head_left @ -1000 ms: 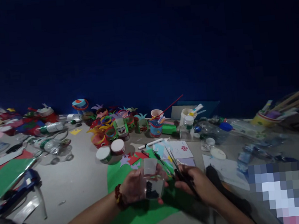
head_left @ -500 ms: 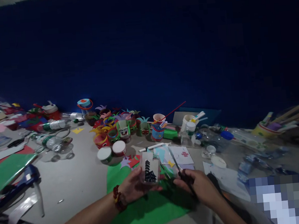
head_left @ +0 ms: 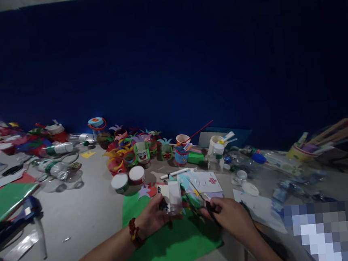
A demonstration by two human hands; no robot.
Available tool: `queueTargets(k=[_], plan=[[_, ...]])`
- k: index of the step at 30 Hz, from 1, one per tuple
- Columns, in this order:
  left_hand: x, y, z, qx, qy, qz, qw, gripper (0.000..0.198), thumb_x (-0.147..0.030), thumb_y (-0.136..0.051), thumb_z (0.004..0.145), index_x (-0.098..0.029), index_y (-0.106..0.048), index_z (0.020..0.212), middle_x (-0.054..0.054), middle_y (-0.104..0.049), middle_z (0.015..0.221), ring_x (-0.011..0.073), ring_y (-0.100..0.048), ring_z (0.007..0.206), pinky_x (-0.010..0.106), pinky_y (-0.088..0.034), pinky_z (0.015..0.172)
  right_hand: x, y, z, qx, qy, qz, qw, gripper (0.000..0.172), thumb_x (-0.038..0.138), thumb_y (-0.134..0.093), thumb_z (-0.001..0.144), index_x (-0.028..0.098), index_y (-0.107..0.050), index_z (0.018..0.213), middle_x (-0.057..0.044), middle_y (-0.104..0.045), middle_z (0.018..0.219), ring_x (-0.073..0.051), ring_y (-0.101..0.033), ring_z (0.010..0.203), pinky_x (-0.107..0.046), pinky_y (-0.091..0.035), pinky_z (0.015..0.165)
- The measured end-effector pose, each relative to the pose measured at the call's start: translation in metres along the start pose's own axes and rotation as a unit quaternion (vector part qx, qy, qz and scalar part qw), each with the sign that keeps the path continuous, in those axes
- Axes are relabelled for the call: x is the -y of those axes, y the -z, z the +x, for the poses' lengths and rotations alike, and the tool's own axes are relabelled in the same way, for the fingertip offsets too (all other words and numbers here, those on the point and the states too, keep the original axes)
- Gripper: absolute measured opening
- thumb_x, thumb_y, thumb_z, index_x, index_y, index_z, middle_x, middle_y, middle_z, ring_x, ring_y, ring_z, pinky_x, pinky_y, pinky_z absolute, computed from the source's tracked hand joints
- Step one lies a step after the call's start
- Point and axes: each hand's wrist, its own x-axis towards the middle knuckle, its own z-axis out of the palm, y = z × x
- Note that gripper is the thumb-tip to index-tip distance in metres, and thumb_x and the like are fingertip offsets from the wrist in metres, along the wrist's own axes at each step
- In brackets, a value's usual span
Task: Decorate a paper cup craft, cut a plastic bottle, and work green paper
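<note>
My left hand point(head_left: 153, 217) is closed around a small clear plastic container point(head_left: 175, 195) with white panels and black zigzag shapes on its side. In my right hand point(head_left: 232, 217) are dark-handled scissors point(head_left: 200, 194), their blades apart and pointing toward the container. The blades appear close to the container; whether they touch it I cannot tell. Beneath both hands lies a sheet of green paper point(head_left: 168, 246). Coloured paper cut-outs point(head_left: 144, 191) and a white sheet with a red flower pattern point(head_left: 211, 180) lie just beyond.
Two lidded tubs point(head_left: 119, 181) and several decorated paper cups point(head_left: 142, 153) stand behind the green paper. A blue glue gun point(head_left: 30, 210) and plastic bottles point(head_left: 55, 168) lie to the left. At the right are clear bottles, white lids point(head_left: 250, 189) and a yellow cup point(head_left: 300, 152) of sticks.
My left hand has turned the container, so a white panel now faces me more and less black shows. The scissors have shifted slightly left. The whole view has moved a little.
</note>
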Motion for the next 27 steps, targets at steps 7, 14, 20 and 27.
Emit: queueTargets(k=[7,14,20,27], plan=[[-0.001,-0.002,-0.001,-0.057,-0.032,0.085,0.994,0.046,-0.045,-0.081,0.074,-0.010,-0.073,0.103,0.014,-0.078,0.092,0.0297,-0.073,0.087,0.040,-0.056,0.082,-0.005,-0.001,0.004,-0.024,0.002,0.050,0.998,0.031,0.047,-0.070,0.078,0.023,-0.053,0.067,0.003,-0.061,0.063,-0.015,-0.052,0.057,-0.023,-0.028,0.052],[-0.001,0.002,0.003,-0.046,-0.099,0.115,0.987,0.060,-0.044,-0.084,0.071,-0.017,-0.066,0.121,0.011,-0.076,0.103,0.0312,-0.068,0.105,0.043,-0.051,0.096,-0.013,-0.004,0.005,-0.069,0.045,0.146,0.986,0.045,0.053,-0.064,0.080,0.021,-0.044,0.054,0.004,-0.051,0.055,-0.014,-0.047,0.058,-0.022,-0.030,0.053],[0.002,0.014,0.000,-0.025,-0.068,0.046,0.996,0.031,-0.039,-0.074,0.084,-0.015,-0.075,0.102,0.010,-0.078,0.095,0.0306,-0.070,0.104,0.046,-0.047,0.103,-0.007,-0.007,0.003,-0.071,0.062,0.169,0.981,0.043,0.055,-0.063,0.078,0.022,-0.046,0.057,0.004,-0.049,0.056,-0.014,-0.044,0.057,-0.023,-0.032,0.051],[-0.003,0.021,-0.004,0.069,-0.010,-0.028,0.997,0.044,-0.048,-0.063,0.091,-0.016,-0.070,0.119,0.013,-0.074,0.117,0.0296,-0.068,0.110,0.043,-0.049,0.098,-0.004,-0.006,-0.001,-0.066,0.048,0.186,0.979,0.037,0.056,-0.062,0.078,0.021,-0.056,0.066,0.002,-0.056,0.062,-0.016,-0.050,0.059,-0.025,-0.038,0.055]])
